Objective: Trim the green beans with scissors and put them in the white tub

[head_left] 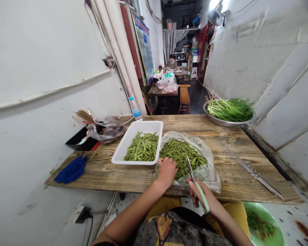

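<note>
My left hand (166,171) reaches into a clear plastic bag (210,171) full of green edamame pods (181,153). Its fingers are curled down among the pods, and what they grip is hidden. My right hand (204,198) is closed on the pale green handles of a pair of scissors (192,176), whose blades point up over the bag's near edge. To the left of the bag stands a white rectangular tray (120,153) holding more edamame pods (142,147).
A wooden table (241,143) carries a metal bowl of long green stalks (229,110), metal skewers (251,169), a blue cloth (72,170), a water bottle (136,109) and bamboo sticks (83,116). A green basin (265,227) sits on the floor. A person sits far down the corridor.
</note>
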`<state>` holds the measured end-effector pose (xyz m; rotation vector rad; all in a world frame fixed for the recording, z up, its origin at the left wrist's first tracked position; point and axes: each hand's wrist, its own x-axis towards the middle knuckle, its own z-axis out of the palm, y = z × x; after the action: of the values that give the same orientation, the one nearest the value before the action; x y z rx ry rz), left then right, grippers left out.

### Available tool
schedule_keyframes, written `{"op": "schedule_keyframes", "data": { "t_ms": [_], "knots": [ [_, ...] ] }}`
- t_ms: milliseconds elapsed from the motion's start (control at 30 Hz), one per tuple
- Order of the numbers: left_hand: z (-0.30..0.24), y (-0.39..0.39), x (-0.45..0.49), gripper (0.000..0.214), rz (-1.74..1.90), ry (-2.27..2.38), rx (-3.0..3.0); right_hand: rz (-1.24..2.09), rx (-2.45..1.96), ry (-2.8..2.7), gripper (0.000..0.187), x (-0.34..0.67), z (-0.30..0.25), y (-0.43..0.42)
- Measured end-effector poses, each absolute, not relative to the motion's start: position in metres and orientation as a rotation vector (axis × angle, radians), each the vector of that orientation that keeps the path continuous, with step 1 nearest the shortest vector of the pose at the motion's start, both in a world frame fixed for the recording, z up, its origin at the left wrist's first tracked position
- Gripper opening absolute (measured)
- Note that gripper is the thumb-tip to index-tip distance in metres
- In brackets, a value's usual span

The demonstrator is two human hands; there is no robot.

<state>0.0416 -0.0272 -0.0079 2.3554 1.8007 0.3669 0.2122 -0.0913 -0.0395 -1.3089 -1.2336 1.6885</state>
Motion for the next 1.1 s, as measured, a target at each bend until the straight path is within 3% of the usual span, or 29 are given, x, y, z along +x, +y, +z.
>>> {"op": "schedule_keyframes", "data": {
  "t_ms": [200,400,600,767,1100],
  "knots": [
    [-0.012,-0.03,0.04,0.019,0.264,1.943,2.304,1.692,-1.288,-1.277,0.043,0.212,-0.04,-0.093],
    [-0.008,-0.026,0.035,0.014,0.551,1.959,2.196,1.705,-1.32,-1.306,0.042,0.214,-0.036,-0.096],
    [-0.001,-0.023,0.037,0.017,0.845,1.605,1.639,1.711,-1.336,-1.37,0.042,0.212,-0.031,-0.095],
    [0.001,-0.025,0.045,0.016,0.838,1.303,1.339,1.673,-1.293,-1.412,0.043,0.214,-0.03,-0.091],
    [0.01,-0.024,0.044,0.018,0.774,1.152,0.983,1.691,-1.403,-1.334,0.048,0.211,-0.03,-0.088]
  ]
}}
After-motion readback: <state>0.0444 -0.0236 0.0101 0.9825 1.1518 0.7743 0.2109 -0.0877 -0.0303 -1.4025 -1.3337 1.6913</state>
